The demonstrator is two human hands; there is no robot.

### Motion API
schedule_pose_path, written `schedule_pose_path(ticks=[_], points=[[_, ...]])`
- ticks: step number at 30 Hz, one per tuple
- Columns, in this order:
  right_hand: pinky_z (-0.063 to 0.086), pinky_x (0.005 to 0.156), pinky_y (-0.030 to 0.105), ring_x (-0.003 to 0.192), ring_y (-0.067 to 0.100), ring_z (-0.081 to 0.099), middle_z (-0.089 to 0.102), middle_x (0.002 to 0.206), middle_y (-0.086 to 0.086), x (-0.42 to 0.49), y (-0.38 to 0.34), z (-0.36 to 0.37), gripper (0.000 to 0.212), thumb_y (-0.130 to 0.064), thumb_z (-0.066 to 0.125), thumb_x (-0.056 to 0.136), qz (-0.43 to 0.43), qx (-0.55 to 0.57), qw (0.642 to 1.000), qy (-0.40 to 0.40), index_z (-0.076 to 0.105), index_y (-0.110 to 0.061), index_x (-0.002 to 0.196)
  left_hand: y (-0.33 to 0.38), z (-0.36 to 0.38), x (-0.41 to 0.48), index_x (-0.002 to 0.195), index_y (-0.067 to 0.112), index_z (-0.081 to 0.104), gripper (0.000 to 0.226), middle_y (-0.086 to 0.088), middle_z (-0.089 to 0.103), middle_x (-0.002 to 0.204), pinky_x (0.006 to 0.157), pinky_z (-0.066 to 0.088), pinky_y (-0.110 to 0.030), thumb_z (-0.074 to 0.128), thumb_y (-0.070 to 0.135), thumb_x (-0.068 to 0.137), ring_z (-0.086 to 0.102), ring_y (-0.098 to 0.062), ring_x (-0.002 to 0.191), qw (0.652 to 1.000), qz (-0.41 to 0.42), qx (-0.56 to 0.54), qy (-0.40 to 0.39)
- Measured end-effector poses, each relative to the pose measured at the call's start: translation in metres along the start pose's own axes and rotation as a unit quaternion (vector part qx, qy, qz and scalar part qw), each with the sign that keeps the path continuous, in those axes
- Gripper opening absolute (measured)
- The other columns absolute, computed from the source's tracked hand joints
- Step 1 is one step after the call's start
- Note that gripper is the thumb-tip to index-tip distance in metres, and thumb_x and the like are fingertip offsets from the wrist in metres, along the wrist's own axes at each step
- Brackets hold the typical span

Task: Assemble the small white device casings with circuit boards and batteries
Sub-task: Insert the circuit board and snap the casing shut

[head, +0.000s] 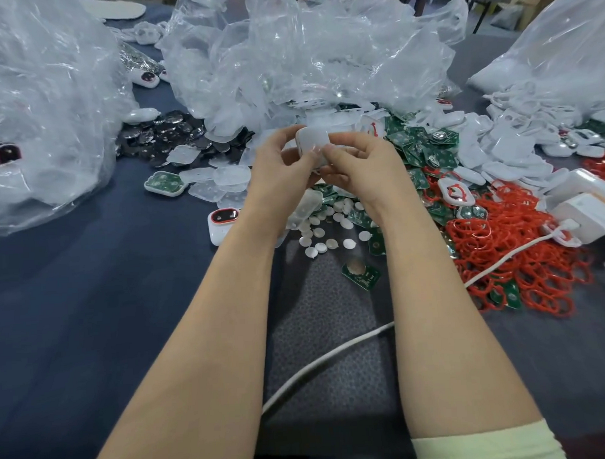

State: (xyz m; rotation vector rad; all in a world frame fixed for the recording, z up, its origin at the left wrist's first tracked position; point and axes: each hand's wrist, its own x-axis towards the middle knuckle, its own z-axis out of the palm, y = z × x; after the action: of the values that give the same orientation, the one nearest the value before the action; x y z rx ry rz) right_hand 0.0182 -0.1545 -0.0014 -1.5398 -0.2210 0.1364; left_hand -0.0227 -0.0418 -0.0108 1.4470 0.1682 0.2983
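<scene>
A small white device casing point(313, 141) is held up between both hands above the table's middle. My left hand point(278, 171) grips its left side with curled fingers, and my right hand point(359, 165) pinches its right side, thumb on the front face. Below the hands lie several round white button batteries point(320, 234) and one green circuit board point(361, 275) with a battery on it. More green circuit boards point(418, 146) are piled to the right. A casing with a board in it point(164, 182) and one finished unit point(222, 223) lie to the left.
Big clear plastic bags point(305, 57) of parts fill the back and left point(33, 118). Black discs point(167, 134) lie at centre left, red rings point(521, 252) at right, white casings point(497, 143) behind them. A white cable point(333, 355) crosses the dark mat point(325, 331). White boxes point(588, 198) stand far right.
</scene>
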Motion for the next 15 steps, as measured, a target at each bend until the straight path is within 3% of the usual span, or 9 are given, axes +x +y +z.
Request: schedule_pose_path(ticks=[3,8,11,15], points=[[0.051,0.056,0.015,0.055,0.004,0.063,0.064,0.073,0.005,-0.0015,-0.0014,-0.0022,0.007,-0.002,0.060,0.091,0.032,0.056,0.998,-0.012,0.061,-0.006,0.096,0.0005,-0.0006,-0.0017,0.130,0.009,0.052,0.035,-0.011,0.070,0.097,0.086,0.057,-0.034,0.056,0.008,0.096,0.068,-0.021,0.088,1.000,0.014,0.002,-0.011],[0.049,0.051,0.013,0.052,0.003,0.060,0.063,0.069,0.003,-0.0030,-0.0029,-0.0051,0.014,0.001,0.057,0.091,0.086,0.117,0.989,-0.026,0.057,-0.012,0.087,0.0022,0.0000,-0.0021,0.124,0.014,0.057,0.030,-0.008,0.070,0.092,0.086,0.056,-0.037,0.054,0.003,0.096,0.067,-0.016,0.079,0.999,0.019,0.016,-0.029],[0.048,0.050,0.014,0.050,0.004,0.060,0.066,0.067,0.002,-0.0030,-0.0028,-0.0046,0.011,-0.002,0.059,0.091,0.085,0.081,0.993,-0.026,0.059,-0.013,0.088,0.0014,-0.0004,-0.0031,0.122,0.015,0.059,0.030,-0.009,0.071,0.095,0.089,0.056,-0.040,0.054,0.003,0.095,0.070,-0.018,0.083,0.999,0.016,0.039,-0.025],[0.040,0.048,0.018,0.051,0.003,0.047,0.064,0.085,0.002,-0.0016,0.0017,-0.0056,0.007,-0.021,0.063,0.091,0.037,-0.023,0.999,0.003,0.068,-0.026,0.091,0.0003,0.0008,-0.0056,0.120,0.022,0.059,0.030,-0.013,0.070,0.100,0.091,0.055,-0.043,0.054,0.005,0.096,0.069,-0.023,0.095,0.996,0.018,0.078,-0.024]])
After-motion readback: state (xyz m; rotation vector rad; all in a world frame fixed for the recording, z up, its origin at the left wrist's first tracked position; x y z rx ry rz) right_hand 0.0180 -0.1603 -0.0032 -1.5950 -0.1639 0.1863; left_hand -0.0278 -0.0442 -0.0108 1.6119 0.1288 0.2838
